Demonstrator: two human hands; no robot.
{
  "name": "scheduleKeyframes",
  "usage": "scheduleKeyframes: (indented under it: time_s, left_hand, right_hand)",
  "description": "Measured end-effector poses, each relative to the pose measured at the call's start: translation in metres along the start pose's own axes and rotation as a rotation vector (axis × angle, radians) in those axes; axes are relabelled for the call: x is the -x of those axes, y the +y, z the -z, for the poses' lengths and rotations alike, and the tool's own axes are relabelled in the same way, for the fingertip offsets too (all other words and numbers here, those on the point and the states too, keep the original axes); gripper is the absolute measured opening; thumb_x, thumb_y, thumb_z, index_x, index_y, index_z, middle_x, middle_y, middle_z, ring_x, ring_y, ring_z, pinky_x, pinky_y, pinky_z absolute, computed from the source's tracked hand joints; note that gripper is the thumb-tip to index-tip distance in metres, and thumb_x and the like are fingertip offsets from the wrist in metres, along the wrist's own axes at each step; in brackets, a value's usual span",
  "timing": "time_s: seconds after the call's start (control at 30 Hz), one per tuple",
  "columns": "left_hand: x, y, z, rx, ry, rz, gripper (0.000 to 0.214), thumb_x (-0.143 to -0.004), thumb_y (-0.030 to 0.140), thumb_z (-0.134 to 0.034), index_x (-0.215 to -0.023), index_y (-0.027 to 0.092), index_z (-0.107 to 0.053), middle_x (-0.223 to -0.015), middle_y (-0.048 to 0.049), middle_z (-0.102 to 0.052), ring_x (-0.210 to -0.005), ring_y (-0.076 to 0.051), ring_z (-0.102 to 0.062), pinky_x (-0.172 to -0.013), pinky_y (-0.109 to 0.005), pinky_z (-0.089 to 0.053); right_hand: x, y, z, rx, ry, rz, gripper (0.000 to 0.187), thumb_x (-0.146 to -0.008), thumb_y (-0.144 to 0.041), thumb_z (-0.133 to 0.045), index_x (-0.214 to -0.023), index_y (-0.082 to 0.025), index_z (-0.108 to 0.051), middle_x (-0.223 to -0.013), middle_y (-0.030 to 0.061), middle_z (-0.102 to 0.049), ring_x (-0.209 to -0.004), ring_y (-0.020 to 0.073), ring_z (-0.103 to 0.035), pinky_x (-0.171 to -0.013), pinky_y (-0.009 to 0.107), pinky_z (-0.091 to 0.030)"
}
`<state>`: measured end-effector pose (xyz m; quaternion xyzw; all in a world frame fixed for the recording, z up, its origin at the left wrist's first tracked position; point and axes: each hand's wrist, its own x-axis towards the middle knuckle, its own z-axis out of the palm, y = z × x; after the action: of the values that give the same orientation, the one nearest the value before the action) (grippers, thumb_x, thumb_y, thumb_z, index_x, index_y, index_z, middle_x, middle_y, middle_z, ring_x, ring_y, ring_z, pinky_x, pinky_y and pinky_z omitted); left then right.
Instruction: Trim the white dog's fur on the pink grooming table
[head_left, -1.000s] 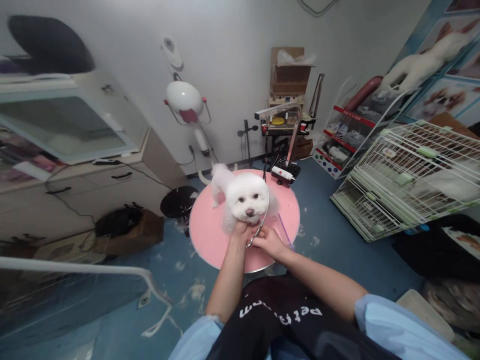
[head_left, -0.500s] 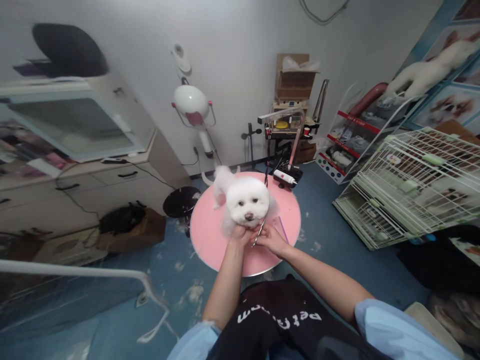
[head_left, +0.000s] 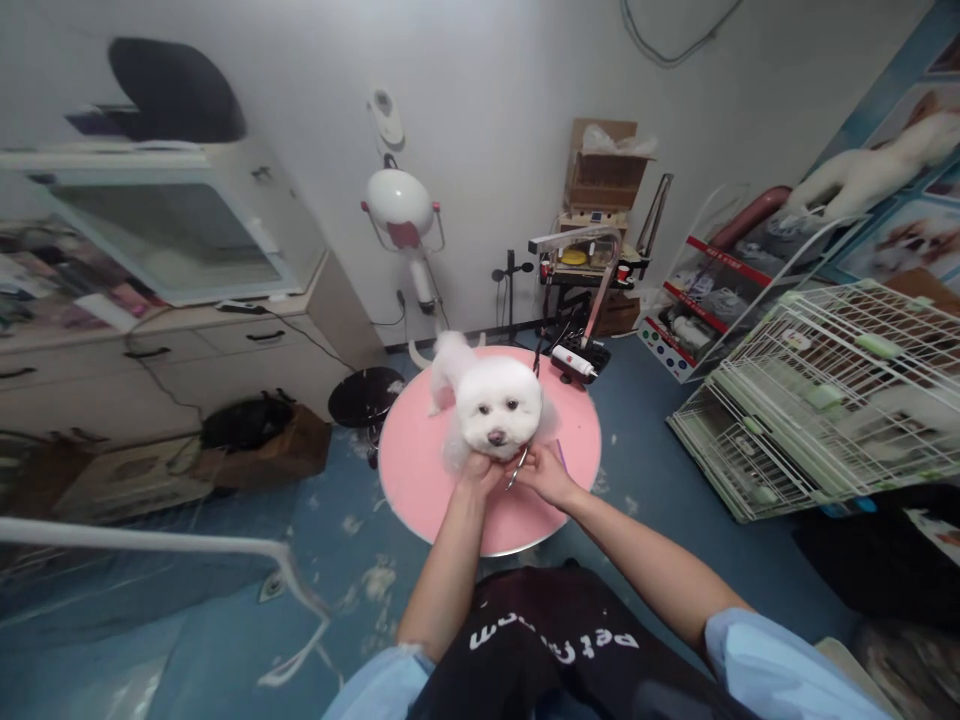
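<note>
This is a pet grooming salon. A small white dog [head_left: 495,405] stands on a round pink tabletop [head_left: 420,470] in the middle of the room, with scissors [head_left: 517,466] at its chin and an electric clipper [head_left: 574,362] lying at the far edge. A dryer on a stand [head_left: 401,205] rises behind it, and a glass-fronted cabinet [head_left: 165,235] sits at the left. Wire cages [head_left: 825,400] are stacked at the right, below posters of dogs [head_left: 892,170]. Tufts of white fur [head_left: 375,580] litter the blue floor [head_left: 660,500]. The person's black apron [head_left: 555,640] bears the letters "pet".
</note>
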<state>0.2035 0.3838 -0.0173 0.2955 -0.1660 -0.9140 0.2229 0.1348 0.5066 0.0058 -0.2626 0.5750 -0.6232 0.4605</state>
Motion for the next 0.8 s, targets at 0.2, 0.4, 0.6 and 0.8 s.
scheduleKeyframes:
  time_s: [0.2,0.4,0.6,0.8]
  left_hand:
    - [0.003,-0.001,-0.005,0.099,0.039,-0.01,0.008,-0.081,0.009,-0.07,-0.086,0.016,-0.068,-0.084,-0.0063,-0.073,-0.077,-0.021,-0.065,-0.071,-0.032,-0.056]
    - [0.005,-0.023,0.017,-0.017,0.041,0.152,0.012,-0.083,0.007,-0.067,-0.073,0.013,-0.062,-0.066,-0.0049,-0.063,-0.052,-0.013,-0.054,-0.049,-0.023,-0.04]
    - [0.019,-0.026,0.053,-0.196,0.369,-0.251,0.016,-0.084,0.008,-0.063,-0.07,0.013,-0.068,-0.058,0.0011,-0.06,-0.051,-0.008,-0.049,-0.05,-0.018,-0.036]
    - [0.029,0.033,0.052,-0.162,0.393,-0.657,0.018,-0.083,0.005,-0.067,-0.069,0.014,-0.071,-0.062,0.0031,-0.061,-0.057,-0.008,-0.051,-0.062,-0.019,-0.041]
  right_hand:
    - [-0.002,0.001,0.017,0.065,0.033,0.007,0.046,-0.053,-0.035,-0.088,-0.086,-0.023,-0.057,-0.078,-0.0014,-0.072,-0.076,0.0194,-0.07,-0.077,0.036,-0.059]
    - [0.019,0.053,0.063,0.391,0.293,-0.199,0.035,-0.067,-0.049,-0.076,-0.08,-0.023,-0.056,-0.071,0.0,-0.066,-0.073,0.0219,-0.069,-0.07,0.033,-0.057]
    - [0.01,0.089,0.095,0.953,0.417,-0.551,0.019,-0.076,-0.035,-0.07,-0.075,-0.017,-0.064,-0.076,0.0136,-0.072,-0.092,0.0338,-0.075,-0.077,0.038,-0.056]
    - [0.004,0.112,0.094,1.19,0.368,-0.668,0.024,-0.076,-0.024,-0.068,-0.096,-0.011,-0.074,-0.095,0.0217,-0.078,-0.098,0.0345,-0.076,-0.078,0.037,-0.057]
